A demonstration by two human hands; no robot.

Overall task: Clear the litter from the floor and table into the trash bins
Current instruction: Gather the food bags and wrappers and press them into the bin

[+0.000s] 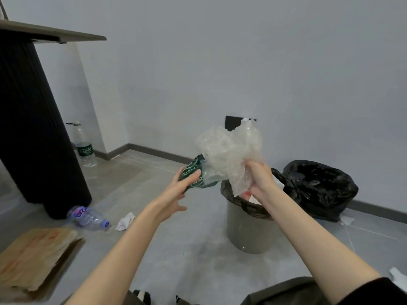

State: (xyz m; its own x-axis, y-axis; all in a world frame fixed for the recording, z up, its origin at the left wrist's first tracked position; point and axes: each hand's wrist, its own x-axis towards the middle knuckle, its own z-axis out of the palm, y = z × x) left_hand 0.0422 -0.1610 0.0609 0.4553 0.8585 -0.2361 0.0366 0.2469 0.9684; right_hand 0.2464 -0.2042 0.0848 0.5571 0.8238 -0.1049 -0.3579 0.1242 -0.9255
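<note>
Left of centre in the frame, the left hand carries a crushed clear bottle whose dark green label bears white characters too blurred to read. One digit lies straight across the label and the other fingers spread loosely below, so a true grip cannot be told. Just right of it, the right hand has its fingers curled tight round a crinkled wad of clear bubble wrap, held above the rim of a round grey trash bin lined with glossy black film. A lumpy black rubbish bag sits behind the bin at right. At the left edge an upright clear bottle shows a green label with an unreadable white logo, beside the black ribbed table pedestal. Lower left, on the smooth grey floor, lie a bottle with a purple cap and label, a crumpled white paper and a flat brown paper bag with faint illegible orange print.
</note>
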